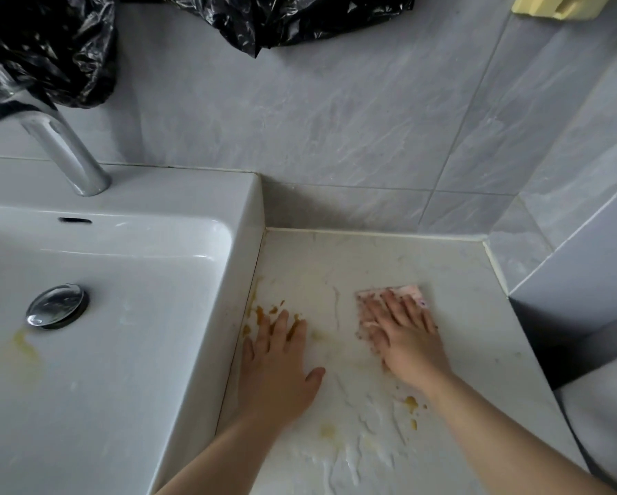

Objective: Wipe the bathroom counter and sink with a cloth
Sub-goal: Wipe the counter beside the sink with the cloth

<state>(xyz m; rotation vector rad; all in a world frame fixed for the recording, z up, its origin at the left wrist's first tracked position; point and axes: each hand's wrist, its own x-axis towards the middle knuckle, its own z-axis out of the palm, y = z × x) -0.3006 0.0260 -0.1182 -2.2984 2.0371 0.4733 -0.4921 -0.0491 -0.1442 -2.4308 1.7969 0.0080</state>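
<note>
You see 2 black plastic bags along the top edge of the grey tiled wall — the left bag just above the chrome faucet, the other bag mid-wall — plus a pale yellow object near its top right corner.

The person's left hand lies flat, palm down, with its fingers spread and the thumb out to the side, and the right hand lies flat beside it, fingers straight.
</note>
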